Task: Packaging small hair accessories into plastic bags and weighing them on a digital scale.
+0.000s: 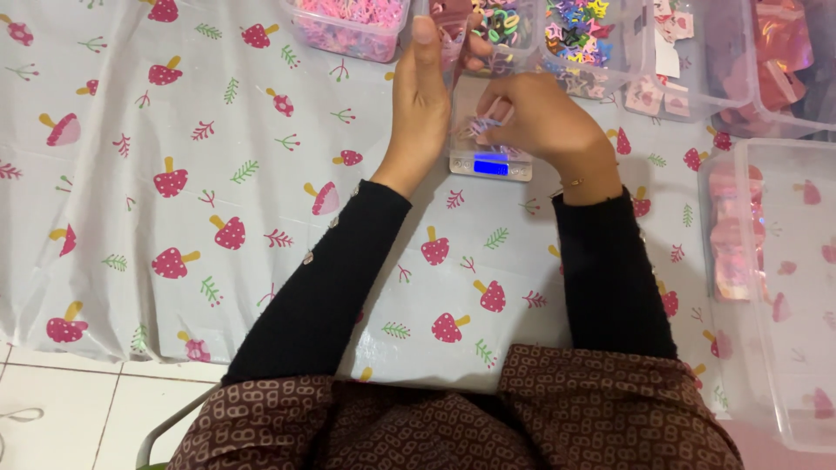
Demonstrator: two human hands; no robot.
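While left hand (424,96) grips a pink pouch (450,26), right hand (531,117) pinches small clips (482,127) over scale (489,164); 3 bead tubs (353,26) behind

Tubs (353,35) crowd the far edge; left tablecloth (131,218) lies open.

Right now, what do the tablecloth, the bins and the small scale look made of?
Tablecloth: looks like soft fabric or thin plastic sheet, matte, creased, printed with mushrooms. Bins: clear hard plastic, glossy; contents show through. Scale: silvery top, metal or metallic plastic, mostly hidden by the right hand.
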